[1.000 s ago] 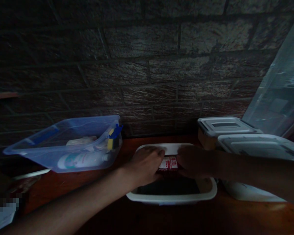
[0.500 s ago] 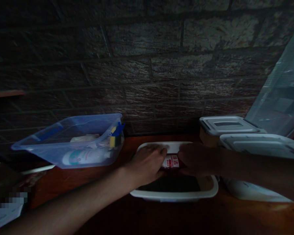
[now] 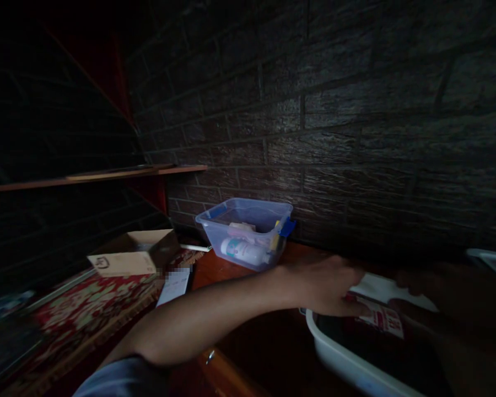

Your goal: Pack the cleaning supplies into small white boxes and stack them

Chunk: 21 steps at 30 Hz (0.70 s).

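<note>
A red package with a white label printed in red characters (image 3: 382,320) is inside a white-rimmed plastic bin (image 3: 343,353) at the lower right. My left hand (image 3: 322,284) grips the package's left end, its thumb against the red side and its fingers over the far edge. At the other end my right hand (image 3: 434,309) is dark and slightly blurred, with fingers closed around the package. What lies under the package in the bin is too dark to make out.
Left of the bin stands a clear bluish box (image 3: 248,212) holding a white bottle (image 3: 242,251) and a yellow sponge. Farther left are an open cardboard box (image 3: 124,264), a patterned red cloth (image 3: 95,300) and a wooden shelf (image 3: 149,172). A brick wall (image 3: 334,138) rises behind.
The view has swung left, so the bin and my hands now appear farther right, and the cardboard box and shelf show. Both hands stay on the package.
</note>
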Motion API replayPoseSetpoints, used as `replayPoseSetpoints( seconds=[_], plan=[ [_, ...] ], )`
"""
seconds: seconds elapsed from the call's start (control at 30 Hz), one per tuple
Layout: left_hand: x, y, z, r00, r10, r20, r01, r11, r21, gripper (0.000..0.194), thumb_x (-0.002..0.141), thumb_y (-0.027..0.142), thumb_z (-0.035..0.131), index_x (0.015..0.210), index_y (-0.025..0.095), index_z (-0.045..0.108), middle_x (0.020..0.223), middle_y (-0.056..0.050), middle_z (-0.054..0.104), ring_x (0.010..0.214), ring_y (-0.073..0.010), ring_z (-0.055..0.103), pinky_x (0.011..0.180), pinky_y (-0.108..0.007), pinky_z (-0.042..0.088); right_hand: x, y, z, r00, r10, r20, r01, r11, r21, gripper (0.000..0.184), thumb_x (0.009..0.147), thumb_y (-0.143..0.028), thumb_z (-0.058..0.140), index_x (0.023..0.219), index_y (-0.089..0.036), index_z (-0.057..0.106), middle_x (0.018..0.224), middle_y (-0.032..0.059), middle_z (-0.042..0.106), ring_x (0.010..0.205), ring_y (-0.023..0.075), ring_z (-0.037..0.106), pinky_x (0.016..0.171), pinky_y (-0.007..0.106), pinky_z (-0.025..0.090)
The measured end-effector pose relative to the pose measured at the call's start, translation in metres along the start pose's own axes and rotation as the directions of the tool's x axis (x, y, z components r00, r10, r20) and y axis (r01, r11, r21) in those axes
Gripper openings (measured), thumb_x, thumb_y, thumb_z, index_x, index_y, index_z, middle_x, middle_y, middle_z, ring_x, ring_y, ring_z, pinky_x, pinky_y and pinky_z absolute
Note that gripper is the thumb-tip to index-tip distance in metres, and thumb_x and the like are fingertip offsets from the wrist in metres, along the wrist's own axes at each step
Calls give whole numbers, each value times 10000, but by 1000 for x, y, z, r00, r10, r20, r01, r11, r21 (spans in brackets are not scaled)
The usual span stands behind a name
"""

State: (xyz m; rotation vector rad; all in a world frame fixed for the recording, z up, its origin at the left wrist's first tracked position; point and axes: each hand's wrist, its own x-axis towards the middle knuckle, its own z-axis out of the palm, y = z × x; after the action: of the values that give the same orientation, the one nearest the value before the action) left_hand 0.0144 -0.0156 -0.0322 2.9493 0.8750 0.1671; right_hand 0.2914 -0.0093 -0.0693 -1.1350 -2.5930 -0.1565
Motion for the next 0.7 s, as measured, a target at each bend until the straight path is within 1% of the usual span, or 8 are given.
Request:
replayPoseSetpoints(
  seconds=[0.07,0.17,0.23,0.3,0.4,0.47,0.53,0.7],
  plan=[
    [-12,-6,-11,998,-17,-61,18,1000,12,338,960,477,593,1028,163,697,932,-90,758,792,-217,726,568,-288,455,9,-6,-7,998,7,68,-7,1000,-3,214,927,-481,534,1003,-442,730,1026,78,792,896,332,755,776,513,630],
    [-32,-23,-28,984,-91,-153,95,995,17,272,970,430,590,969,177,691,861,-56,741,745,-185,693,600,-277,432,18,-11,-14,995,80,59,-76,996,-54,245,937,-534,522,1028,-427,723,1044,89,787,888,341,749,740,533,606],
    [-45,-37,-39,968,-150,-203,152,988,-7,241,988,388,567,959,185,692,805,-30,730,707,-162,670,613,-266,418,24,-13,-17,993,95,71,-89,992,-85,249,943,-517,513,1010,-401,723,979,105,785,830,335,745,676,502,578],
    [-57,-53,-52,944,-205,-260,210,978,-7,243,996,369,552,944,184,702,770,-18,722,685,-152,655,626,-261,408,33,-15,-20,988,97,118,-86,992,-97,237,960,-475,499,931,-379,713,885,109,771,746,302,734,616,447,533],
    [-72,-77,-68,909,-250,-333,283,958,53,266,997,339,532,907,176,723,767,-20,724,675,-147,644,637,-262,398,49,-21,-27,987,99,130,-84,990,-115,267,986,-416,478,808,-357,669,741,84,732,630,251,697,564,399,460],
    [-79,-92,-75,892,-289,-347,340,936,94,274,992,319,520,906,173,736,775,-25,734,677,-150,648,643,-264,400,62,-27,-30,992,88,93,-74,986,-151,266,984,-406,494,783,-343,655,718,70,728,637,248,694,566,387,444],
    [-84,-107,-77,878,-343,-335,401,908,123,273,982,304,515,928,174,748,815,-35,752,721,-162,671,666,-266,415,77,-33,-32,997,64,53,-54,981,-184,248,983,-391,507,807,-322,668,760,65,741,692,250,705,605,379,459],
    [-91,-142,-73,842,-439,-315,501,852,151,291,957,329,520,925,173,763,830,-71,763,763,-201,694,656,-284,420,117,-46,-34,996,21,89,-4,982,-191,270,988,-407,505,965,-240,716,902,75,764,823,249,724,732,361,505]
  ],
)
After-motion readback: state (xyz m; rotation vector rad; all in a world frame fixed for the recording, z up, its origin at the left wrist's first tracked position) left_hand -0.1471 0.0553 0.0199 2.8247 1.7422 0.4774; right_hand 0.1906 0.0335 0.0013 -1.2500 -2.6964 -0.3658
